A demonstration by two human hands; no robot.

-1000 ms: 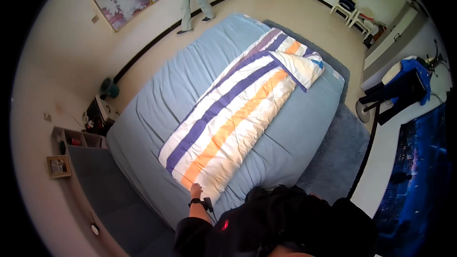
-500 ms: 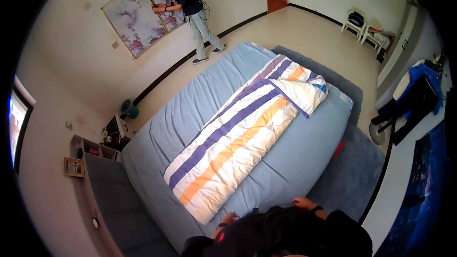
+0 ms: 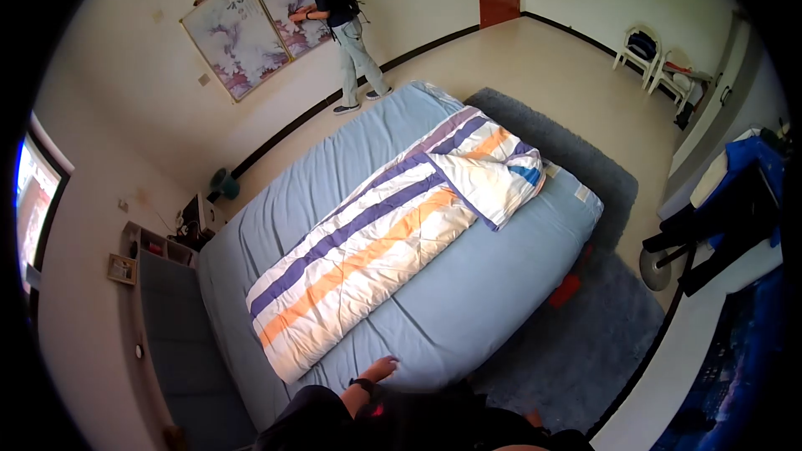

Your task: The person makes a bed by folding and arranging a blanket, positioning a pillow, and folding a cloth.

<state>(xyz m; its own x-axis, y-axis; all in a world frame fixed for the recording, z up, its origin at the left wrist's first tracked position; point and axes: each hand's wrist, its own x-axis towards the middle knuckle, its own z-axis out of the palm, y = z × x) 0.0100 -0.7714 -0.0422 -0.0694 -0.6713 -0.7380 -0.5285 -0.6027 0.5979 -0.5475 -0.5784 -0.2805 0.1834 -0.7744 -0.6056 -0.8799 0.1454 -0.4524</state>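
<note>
My left hand [image 3: 383,368] hangs over the near edge of the bed, fingers loosely extended, with nothing visible in it. A dark band circles that wrist. My right hand [image 3: 533,419] is low beside my dark clothing, above the grey rug, and mostly hidden; its fingers cannot be made out. Closest to my left hand are the light-blue bed sheet [image 3: 451,313] and a striped quilt [image 3: 359,263] in white, purple and orange. The quilt lies lengthwise across the bed, with one corner folded over at the far right end.
By the left wall another person [image 3: 338,12] stands facing framed pictures [image 3: 238,38], hands together at chest height. A grey rug [image 3: 585,334] with a red item [image 3: 565,291] borders the bed. At right stand a fan [image 3: 656,269], draped clothes [image 3: 735,192] and white chairs [image 3: 639,50].
My view has shifted, and the bed and quilt now appear further left. My left hand reaches further forward, while my right has dropped lower. The other person's hands have drawn back from the picture.
</note>
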